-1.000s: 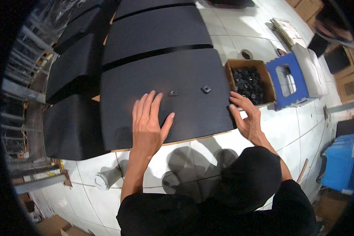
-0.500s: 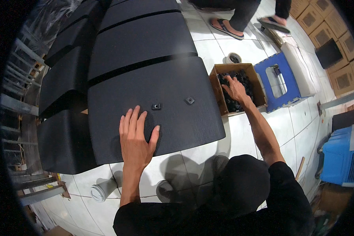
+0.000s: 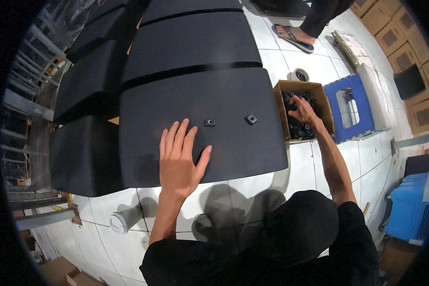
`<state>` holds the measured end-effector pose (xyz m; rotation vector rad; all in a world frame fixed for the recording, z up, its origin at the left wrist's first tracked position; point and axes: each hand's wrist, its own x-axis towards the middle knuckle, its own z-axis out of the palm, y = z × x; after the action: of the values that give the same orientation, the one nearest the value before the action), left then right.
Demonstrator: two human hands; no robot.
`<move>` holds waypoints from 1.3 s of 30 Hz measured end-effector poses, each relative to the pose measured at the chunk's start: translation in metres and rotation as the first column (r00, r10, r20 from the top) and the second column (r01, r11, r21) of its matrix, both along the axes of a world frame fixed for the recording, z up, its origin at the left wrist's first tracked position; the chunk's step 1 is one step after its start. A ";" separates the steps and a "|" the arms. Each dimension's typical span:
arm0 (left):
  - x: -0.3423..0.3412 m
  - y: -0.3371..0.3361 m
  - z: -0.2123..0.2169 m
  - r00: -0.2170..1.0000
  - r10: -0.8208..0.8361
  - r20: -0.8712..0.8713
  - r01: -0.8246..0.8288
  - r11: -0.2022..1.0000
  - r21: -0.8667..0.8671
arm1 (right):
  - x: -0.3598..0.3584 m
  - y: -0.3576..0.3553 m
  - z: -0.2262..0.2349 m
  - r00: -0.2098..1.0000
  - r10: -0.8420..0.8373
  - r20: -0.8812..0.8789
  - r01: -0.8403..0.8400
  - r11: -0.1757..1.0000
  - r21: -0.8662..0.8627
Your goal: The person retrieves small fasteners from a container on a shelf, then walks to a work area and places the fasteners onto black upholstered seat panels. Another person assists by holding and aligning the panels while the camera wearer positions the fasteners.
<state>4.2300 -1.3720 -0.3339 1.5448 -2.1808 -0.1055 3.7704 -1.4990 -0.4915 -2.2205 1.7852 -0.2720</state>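
Observation:
My left hand (image 3: 178, 155) lies flat, fingers spread, on a large black panel (image 3: 243, 148) on the white tiled floor. Two small black square fittings (image 3: 209, 122) (image 3: 250, 118) sit on the panel just beyond my fingertips. My right hand (image 3: 304, 111) reaches into a cardboard box (image 3: 282, 112) full of small black parts, its fingers down among them. Whether it holds one is hidden.
More black panels (image 3: 190, 43) lie stacked beyond and to the left (image 3: 83, 152). A blue plastic stool (image 3: 350, 107) stands right of the box. Another person's sandalled foot (image 3: 293, 38) is at the top. A white cup (image 3: 121, 220) lies on the floor near me.
My right hand left the panel's edge and went into the cardboard box, then deeper among the parts. My left hand stayed flat on the panel.

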 end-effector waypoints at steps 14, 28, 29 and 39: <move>0.003 0.001 -0.004 0.998 -0.002 -0.057 0.001 1.000 -0.018 | 0.014 0.002 0.009 0.966 -0.208 0.157 0.186 0.972 0.141; 0.002 0.002 -0.006 0.999 0.000 -0.038 -0.001 1.000 -0.024 | 0.169 0.042 0.181 0.904 0.183 0.387 -0.071 0.956 -0.286; 0.002 0.002 -0.005 0.999 -0.005 -0.050 0.004 1.000 -0.027 | 0.179 0.040 0.182 0.902 0.259 0.346 -0.139 0.931 -0.337; 0.003 0.002 -0.003 0.999 0.003 -0.044 -0.003 1.000 0.013 | 0.164 0.048 0.158 0.689 0.185 0.701 -0.102 0.982 -0.158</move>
<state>4.2327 -1.3697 -0.3368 1.5380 -2.1473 -0.1515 3.9343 -1.4513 -0.3330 -1.8917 1.1699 -1.0586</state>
